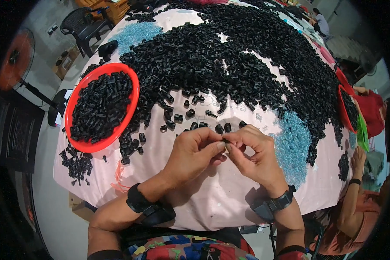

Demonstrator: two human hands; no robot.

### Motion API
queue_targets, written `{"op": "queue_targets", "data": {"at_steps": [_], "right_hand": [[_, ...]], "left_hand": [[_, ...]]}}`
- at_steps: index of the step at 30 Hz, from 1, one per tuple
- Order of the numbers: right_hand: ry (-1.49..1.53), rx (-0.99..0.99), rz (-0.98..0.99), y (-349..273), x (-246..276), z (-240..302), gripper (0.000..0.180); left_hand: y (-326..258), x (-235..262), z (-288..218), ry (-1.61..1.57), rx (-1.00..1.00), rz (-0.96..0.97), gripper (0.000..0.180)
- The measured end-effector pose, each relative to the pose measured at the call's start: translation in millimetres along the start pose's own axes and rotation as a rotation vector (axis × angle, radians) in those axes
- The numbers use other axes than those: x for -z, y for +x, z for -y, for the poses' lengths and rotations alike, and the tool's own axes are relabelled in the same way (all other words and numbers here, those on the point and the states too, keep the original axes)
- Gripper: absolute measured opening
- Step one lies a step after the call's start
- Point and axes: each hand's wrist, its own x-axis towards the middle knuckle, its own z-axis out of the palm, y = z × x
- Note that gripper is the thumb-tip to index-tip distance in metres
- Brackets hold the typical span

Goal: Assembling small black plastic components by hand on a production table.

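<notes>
My left hand (190, 157) and my right hand (259, 157) meet over the near part of the table, fingertips touching. Thumbs and forefingers pinch a small dark piece (225, 141) between them; the fingers cover most of it, so its exact shape is hidden. Just beyond my fingers lie several loose black plastic fittings (228, 128), short and hollow. A wide heap of black plastic parts (229, 56) spreads across the table behind them.
A red basin (136, 93) full of black parts stands at left. Clear bluish small pieces (292, 147) are piled right of my hands. Orange-red string (118, 175) lies near the left edge. At far right a co-worker's arm (356, 167) reaches by a green basket (362, 130).
</notes>
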Motion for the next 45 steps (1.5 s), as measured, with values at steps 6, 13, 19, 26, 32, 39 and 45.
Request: {"op": "queue_targets", "data": {"at_steps": [6,13,19,26,32,39,45], "right_hand": [[-0.108,0.085,0.001,0,-2,1,0.035],[-0.203,0.161,-0.011,1,-1,1,0.040],[-0.246,0.179,-0.091,2,-3,2,0.048],[-0.231,0.243,-0.034,3,-5,-6,0.052],[-0.253,0.275,-0.050,3,-2,-7,0.050],[-0.232,0.281,-0.023,3,2,-10,0.045],[-0.173,0.217,0.036,2,2,-13,0.041]], "left_hand": [[4,7,-1,0.113,0.042,0.072,0.017],[3,5,-2,0.072,0.051,0.088,0.018],[2,4,-8,-0.112,0.179,0.112,0.018],[4,3,-6,-0.163,0.193,0.137,0.019],[0,0,-10,-0.210,0.215,0.166,0.022],[1,10,1,-0.166,0.217,0.310,0.032],[1,8,7,-0.024,0.142,0.293,0.036]]}}
